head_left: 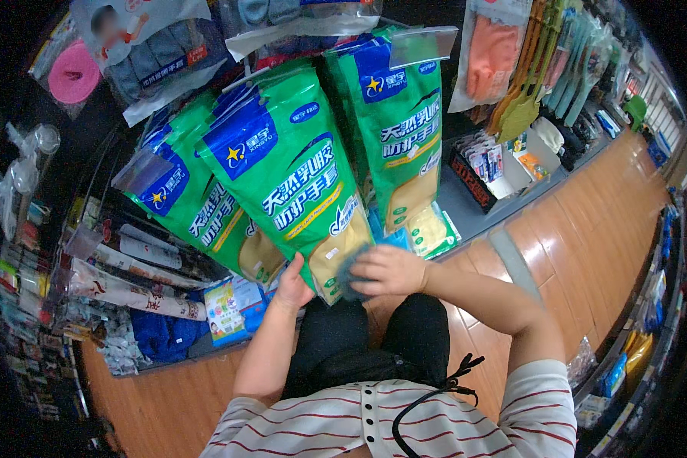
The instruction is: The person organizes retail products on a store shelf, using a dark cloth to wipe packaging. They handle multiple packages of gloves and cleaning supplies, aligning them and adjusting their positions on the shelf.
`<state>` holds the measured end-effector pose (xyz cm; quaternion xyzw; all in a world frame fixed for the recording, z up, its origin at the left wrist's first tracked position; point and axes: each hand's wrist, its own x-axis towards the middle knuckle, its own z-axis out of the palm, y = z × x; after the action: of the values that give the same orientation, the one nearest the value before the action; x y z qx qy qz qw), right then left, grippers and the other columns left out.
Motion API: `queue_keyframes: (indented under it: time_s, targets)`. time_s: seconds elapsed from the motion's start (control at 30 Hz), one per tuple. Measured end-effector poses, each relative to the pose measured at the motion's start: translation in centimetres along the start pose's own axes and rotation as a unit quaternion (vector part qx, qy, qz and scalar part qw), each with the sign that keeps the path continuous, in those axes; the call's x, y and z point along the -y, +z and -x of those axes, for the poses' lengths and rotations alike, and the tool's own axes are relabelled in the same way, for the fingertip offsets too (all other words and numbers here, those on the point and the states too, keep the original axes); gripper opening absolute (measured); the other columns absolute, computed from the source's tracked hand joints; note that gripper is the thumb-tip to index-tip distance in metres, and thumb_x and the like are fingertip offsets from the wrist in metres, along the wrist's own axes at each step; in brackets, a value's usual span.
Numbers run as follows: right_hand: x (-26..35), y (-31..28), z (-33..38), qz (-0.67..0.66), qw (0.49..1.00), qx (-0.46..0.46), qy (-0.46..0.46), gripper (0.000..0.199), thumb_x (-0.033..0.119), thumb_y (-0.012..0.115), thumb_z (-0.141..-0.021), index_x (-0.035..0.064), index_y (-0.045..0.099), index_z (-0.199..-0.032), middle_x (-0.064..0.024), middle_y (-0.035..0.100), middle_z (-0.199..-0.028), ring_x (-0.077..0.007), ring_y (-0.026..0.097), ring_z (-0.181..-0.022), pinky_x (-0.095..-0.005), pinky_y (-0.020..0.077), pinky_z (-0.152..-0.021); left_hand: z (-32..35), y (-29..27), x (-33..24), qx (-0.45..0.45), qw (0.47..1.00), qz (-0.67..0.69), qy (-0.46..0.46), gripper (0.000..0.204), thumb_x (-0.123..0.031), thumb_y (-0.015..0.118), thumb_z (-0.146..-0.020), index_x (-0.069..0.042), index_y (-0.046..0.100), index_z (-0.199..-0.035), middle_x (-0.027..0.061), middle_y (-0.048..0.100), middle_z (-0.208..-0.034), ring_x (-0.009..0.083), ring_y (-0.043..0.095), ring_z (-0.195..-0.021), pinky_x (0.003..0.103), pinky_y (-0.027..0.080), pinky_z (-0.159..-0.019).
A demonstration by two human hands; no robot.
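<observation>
Green-and-blue packs of rubber gloves hang in front of me. The middle glove pack is tilted out toward me, and a tan glove shows through its lower window. My left hand is closed on its bottom edge, thumb on the front. My right hand is closed on a dark grey-blue cloth and presses it against the pack's lower right corner. Part of the cloth is hidden under my fingers. Another glove pack hangs behind at the left, and a further glove pack hangs at the right.
Above hang packs of grey gloves. Green and orange spatulas hang to the right, over an open box of small packets. On the low shelf lie a blue-and-white package and rolled packs. Shelving lines the wooden floor.
</observation>
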<state>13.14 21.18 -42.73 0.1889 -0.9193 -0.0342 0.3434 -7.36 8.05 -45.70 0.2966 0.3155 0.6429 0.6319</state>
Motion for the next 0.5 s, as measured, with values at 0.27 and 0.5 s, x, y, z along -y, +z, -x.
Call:
queue_keyframes:
  time_s: [0.27, 0.5]
  targets:
    - [-7.9, -5.8, -15.1, 0.170, 0.940, -0.256, 0.148, 0.035, 0.015, 0.056, -0.070, 0.0176, 0.061, -0.104, -0.0079, 0.053, -0.109, -0.0281, 0.051, -0.100, -0.0370, 0.0444, -0.082, 0.5, 0.9, 0.2, 0.029, 1.000, 0.010, -0.004, 0.085, -0.065, 0.049, -0.077, -0.011, 0.027, -0.139, 0.0090, 0.029, -0.143, 0.0291, 0.029, -0.130, 0.048, 0.022, -0.107]
    - [-0.7, 0.4, -7.2, 0.098, 0.991, -0.048, 0.073, 0.037, 0.021, 0.054, -0.071, 0.0175, 0.057, -0.108, -0.0067, 0.052, -0.111, -0.0235, 0.049, -0.098, -0.0365, 0.0423, -0.080, 0.7, 1.1, -0.5, 0.005, 0.995, 0.100, -0.015, 0.089, -0.071, 0.042, -0.077, -0.009, 0.027, -0.139, 0.0087, 0.032, -0.141, 0.0277, 0.034, -0.127, 0.045, 0.026, -0.106]
